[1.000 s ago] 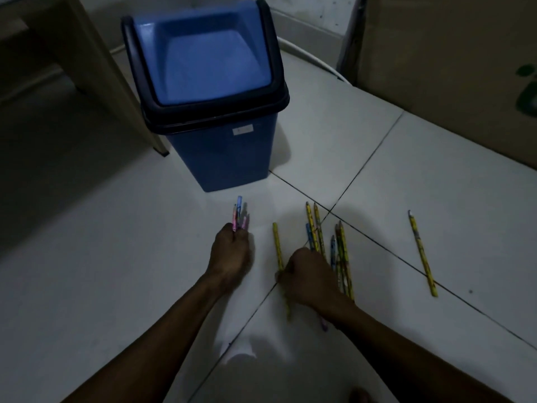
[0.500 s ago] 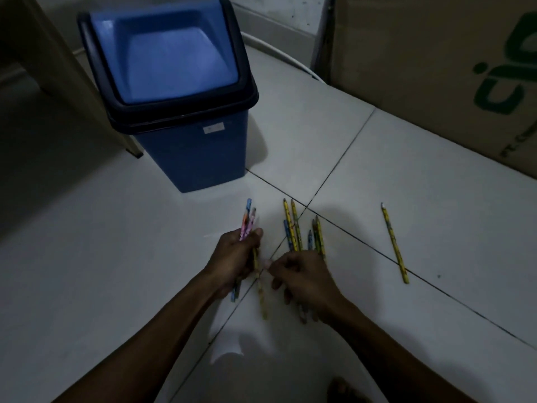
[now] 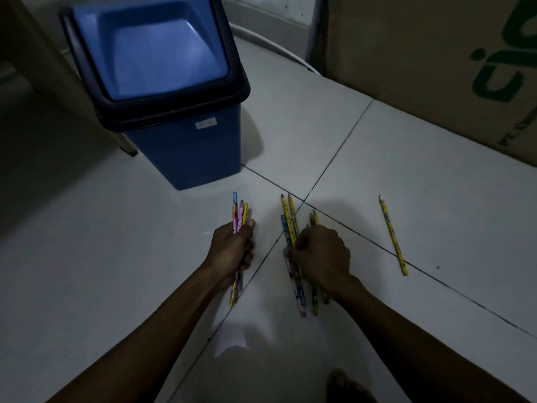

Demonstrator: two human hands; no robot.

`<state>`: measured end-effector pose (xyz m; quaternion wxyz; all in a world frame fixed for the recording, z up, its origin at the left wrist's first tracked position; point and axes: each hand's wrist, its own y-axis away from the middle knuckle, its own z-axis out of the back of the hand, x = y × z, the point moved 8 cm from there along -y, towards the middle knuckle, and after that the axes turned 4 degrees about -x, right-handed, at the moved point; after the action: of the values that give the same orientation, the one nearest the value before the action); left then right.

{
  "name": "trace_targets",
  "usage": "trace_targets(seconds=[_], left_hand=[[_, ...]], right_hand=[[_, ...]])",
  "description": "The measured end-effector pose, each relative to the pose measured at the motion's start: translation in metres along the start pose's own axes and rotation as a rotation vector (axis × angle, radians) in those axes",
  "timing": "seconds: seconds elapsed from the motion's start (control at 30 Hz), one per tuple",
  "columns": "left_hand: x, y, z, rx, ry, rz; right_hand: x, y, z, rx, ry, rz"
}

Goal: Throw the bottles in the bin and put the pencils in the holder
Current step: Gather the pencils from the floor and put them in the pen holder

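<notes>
- A table leg (image 3: 43, 74) slants down at 10 o'clock, its foot touching the floor just left of the bin's base.
- The bin (image 3: 162, 91) stands at 11 o'clock, blue with a dark rim and its swing lid shut; bare floor (image 3: 72, 242) lies open to the left and in front of it.
- The left hand (image 3: 232, 251) is closed around a small bundle (image 3: 239, 213) of pencils, the tips pointing to 12 o'clock, well short of the bin's front edge.
- A tile joint runs between the two hands, crossing another joint just beyond them.
- The right hand (image 3: 321, 254) is curled over a loose pile (image 3: 290, 225) of pencils on the floor, fingertips pinching at them; whether any is lifted I cannot tell.
- One lone pencil (image 3: 393, 235) lies at 2 o'clock, apart from the pile, its near end across a joint.
- A cardboard box (image 3: 421, 59) walls off the far right; open tiles lie between it and the lone pencil.
- A bare foot (image 3: 345, 386) shows at the bottom edge.
</notes>
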<state>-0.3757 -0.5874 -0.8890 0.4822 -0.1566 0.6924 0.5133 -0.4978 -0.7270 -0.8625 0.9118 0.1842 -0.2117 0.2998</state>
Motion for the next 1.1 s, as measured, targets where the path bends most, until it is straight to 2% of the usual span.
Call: trace_targets(seconds=[0.1,0.7,0.8,0.87,0.93,1.03,1.1], left_hand=[[0.001,0.001,0.001,0.015,0.01,0.008],[0.004,0.001,0.003,0.005,0.023,0.026],[0.003,0.002,0.003,0.011,0.051,0.04],[0.0,0.001,0.002,0.007,0.081,0.046],[-0.006,0.0,0.001,0.009,0.124,0.035],[-0.01,-0.002,-0.002,0.016,0.133,0.031],[-0.009,-0.004,0.0,-0.004,0.122,0.05]], right_hand=[[-0.003,0.0,-0.002,-0.023,0.083,-0.048],[0.001,-0.01,-0.012,0.104,0.146,-0.177],[-0.004,-0.011,-0.006,0.105,0.044,-0.215],[0.002,-0.01,-0.001,0.094,-0.12,-0.183],[0.02,-0.001,-0.002,0.16,-0.27,-0.092],[0.044,0.017,-0.013,0.32,-0.366,0.007],[0.047,0.021,-0.015,0.329,-0.414,0.026]])
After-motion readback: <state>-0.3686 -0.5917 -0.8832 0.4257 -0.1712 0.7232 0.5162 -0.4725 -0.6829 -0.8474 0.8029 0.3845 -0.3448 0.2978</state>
